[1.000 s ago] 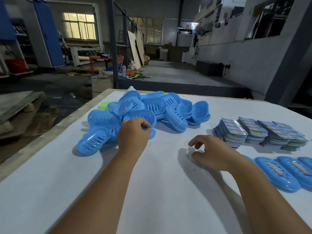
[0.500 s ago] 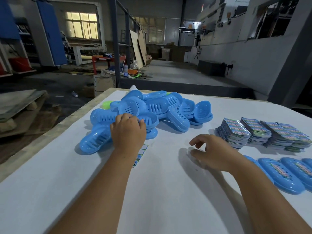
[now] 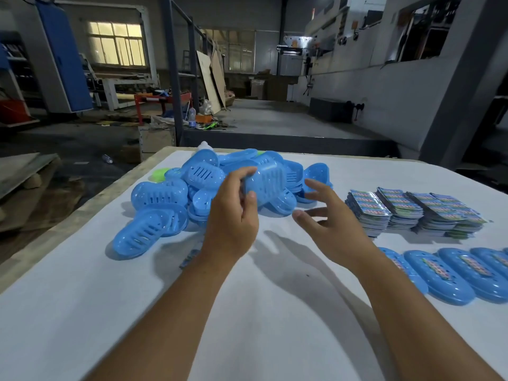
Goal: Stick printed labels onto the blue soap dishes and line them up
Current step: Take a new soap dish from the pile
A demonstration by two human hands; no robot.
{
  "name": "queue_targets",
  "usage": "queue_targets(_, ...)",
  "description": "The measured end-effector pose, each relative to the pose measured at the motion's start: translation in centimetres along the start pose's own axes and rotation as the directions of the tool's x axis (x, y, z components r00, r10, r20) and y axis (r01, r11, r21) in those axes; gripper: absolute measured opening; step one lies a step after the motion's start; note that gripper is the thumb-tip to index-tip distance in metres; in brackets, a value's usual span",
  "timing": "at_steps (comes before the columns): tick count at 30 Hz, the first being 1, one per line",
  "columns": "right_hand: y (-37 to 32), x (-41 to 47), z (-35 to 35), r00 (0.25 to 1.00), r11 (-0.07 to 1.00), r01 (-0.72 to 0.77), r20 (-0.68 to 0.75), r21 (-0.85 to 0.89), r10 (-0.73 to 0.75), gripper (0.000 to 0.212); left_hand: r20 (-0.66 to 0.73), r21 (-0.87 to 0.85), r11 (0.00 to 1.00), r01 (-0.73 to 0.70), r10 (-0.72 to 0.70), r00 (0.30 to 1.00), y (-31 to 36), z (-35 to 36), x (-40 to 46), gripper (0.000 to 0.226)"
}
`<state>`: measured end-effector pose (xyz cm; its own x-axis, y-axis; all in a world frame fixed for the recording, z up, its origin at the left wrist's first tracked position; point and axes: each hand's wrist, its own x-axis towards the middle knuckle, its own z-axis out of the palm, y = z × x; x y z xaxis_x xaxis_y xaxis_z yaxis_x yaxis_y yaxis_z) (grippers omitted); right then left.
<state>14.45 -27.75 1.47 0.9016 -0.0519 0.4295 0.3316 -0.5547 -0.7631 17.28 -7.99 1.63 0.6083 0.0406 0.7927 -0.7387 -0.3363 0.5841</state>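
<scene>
Now soap dish (image 3: 265, 180) in left hand (image 3: 233, 215)

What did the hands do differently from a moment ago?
The left hand was reaching into the pile of blue soap dishes; now it has lifted one soap dish up, gripping it. The right hand rose off the white table and opened toward that dish. The label stacks and the row of labelled dishes stayed put.
</scene>
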Motion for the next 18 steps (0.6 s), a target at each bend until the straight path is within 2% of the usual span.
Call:
queue_targets(2,-0.1,-0.1,0.0,0.999,0.993,0.017,0.045,0.119,-0.023,0.067,0.126,-0.204,0.954,0.221,-0.198,0.972,0.1,0.9,-0.1,0.034)
queue_targets(4,0.1,0.0,-0.1,0.995,0.995,0.014,0.093,0.096,-0.023,0.063,0.226,-0.328,0.822,0.466,-0.411,0.883,-0.3,1.6,0.0,0.038)
queue_targets(7,0.8,0.2,-0.3,0.989,0.993,-0.025,0.144,-0.119,0.042,0.052,0.319,-0.355,0.633,0.689,-0.610,0.725,-0.9,1.6,0.5,0.037)
queue_targets(9,1.1,0.2,-0.3,0.979,0.980,-0.036,0.191,-0.196,0.074,0.052,0.353,-0.289,0.595,0.750,-0.662,0.661,-1.3,1.4,0.5,0.031)
queue_targets(10,1.2,0.2,-0.2,0.975,0.978,-0.037,0.207,-0.205,0.080,0.051,0.348,-0.193,0.632,0.751,-0.672,0.654,-1.5,1.4,0.3,0.028)
queue_targets(12,1.4,0.2,-0.2,0.972,0.969,-0.045,0.214,-0.243,0.099,0.047,0.334,0.068,0.756,0.651,-0.632,0.699,-1.7,1.2,-0.7,0.029)
queue_targets(14,1.6,0.2,-0.5,0.968,0.941,-0.040,0.219,-0.335,0.119,0.045,0.388,0.288,0.834,0.470,-0.550,0.739,-1.7,1.0,-1.8,0.050)
queue_targets(16,1.8,0.0,-0.7,0.961,0.913,-0.034,0.239,-0.406,0.142,0.046,0.454,0.449,0.843,0.296,-0.500,0.737,-1.8,0.8,-2.1,0.064)
queue_targets(18,1.9,0.0,-0.6,0.951,0.899,-0.043,0.258,-0.436,0.170,0.047,0.485,0.526,0.832,0.176,-0.463,0.742,-1.9,0.7,-1.9,0.064)
